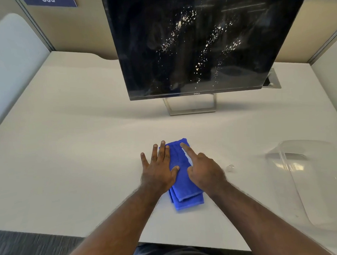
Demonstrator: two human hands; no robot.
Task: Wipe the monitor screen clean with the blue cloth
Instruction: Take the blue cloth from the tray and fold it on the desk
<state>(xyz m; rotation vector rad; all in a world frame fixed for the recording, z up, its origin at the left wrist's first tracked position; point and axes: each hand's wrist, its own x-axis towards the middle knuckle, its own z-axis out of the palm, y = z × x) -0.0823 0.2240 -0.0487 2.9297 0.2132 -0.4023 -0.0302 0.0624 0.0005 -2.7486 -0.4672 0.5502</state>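
A folded blue cloth (183, 187) lies flat on the white desk (77, 151) in front of me. My left hand (159, 169) rests flat on the cloth's left edge with fingers spread and straight. My right hand (202, 169) lies on the cloth's right side, its index finger stretched forward along the fabric and the other fingers curled under. The black monitor (198, 42) stands behind the cloth on a silver stand (191, 106). White specks and smears streak the right half of its dark screen.
A clear plastic container (311, 182) sits on the desk at the right. A small clear object (230, 168) lies just right of my right hand. Beige partition walls enclose the desk at the back and sides. A metal cable box (272, 81) is behind the monitor's right corner.
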